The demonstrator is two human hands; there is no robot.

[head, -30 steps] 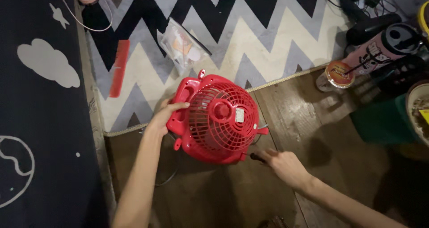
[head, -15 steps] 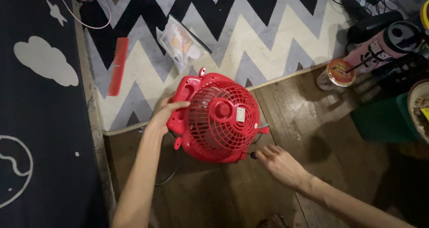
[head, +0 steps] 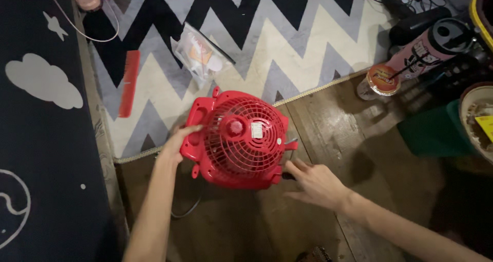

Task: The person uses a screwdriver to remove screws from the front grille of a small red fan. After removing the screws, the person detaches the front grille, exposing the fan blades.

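A round red plastic fan [head: 239, 139], its domed grille a web of thin ribs around a smooth hub, lies grille-up on the worn wooden floor [head: 328, 128], just past the corded edge of a zigzag rug [head: 287, 41]. The left hand [head: 177, 143] clamps the fan's blocky base at nine o'clock, thumb laid over the top of the housing. At four o'clock the right hand [head: 313, 182] rests beside the rim, fingers loosely spread and nearly flat; a small dark tool tip [head: 287, 176] shows at its fingertips, though whether the hand grips it I cannot tell. On the rug at eleven o'clock lie a flat red comb [head: 129, 83] and a crinkled clear plastic bag [head: 200, 54]. At two o'clock stands a lidded cup [head: 379, 81] with a straw.
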